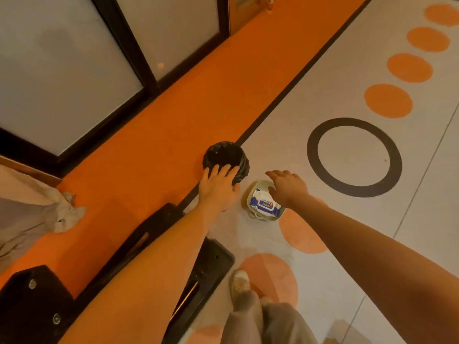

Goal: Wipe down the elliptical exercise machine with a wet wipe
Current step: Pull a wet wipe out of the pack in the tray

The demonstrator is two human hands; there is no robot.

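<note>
i'm looking down at the pale grey floor with orange dots and a black ring painted on it (pixel 347 78), and beside it a broad orange strip of flooring (pixel 154 145) edged by a thin black line and running along the frosted glass panels in dark frames (pixel 62 70). at lower left sits the black metal base of the elliptical machine (pixel 37 301), bolted plates showing; i judge it unwiped so far, since no wipe is out. a crumpled beige cloth (pixel 37 207) lies at the left edge.

the small round bin lined with a black plastic bag (pixel 224 156) stands right on the border line, and just beside it is the pale green shallow bowl (pixel 278 216) holding the blue and white soft pack of wet wipes (pixel 263 203). bin and wipes are probably kept together so a used sheet can be dropped straight in.

my left hand (pixel 218 189) is flat and spread, fingers straight, over the near rim of the bin; whether it touches i can't tell. my right hand (pixel 288 186) hangs over the far side of the bowl, fingers loosely bent, holding nothing, seemingly reaching for the pack. smallest, one pale shoe (pixel 239 283) shows below.
</note>
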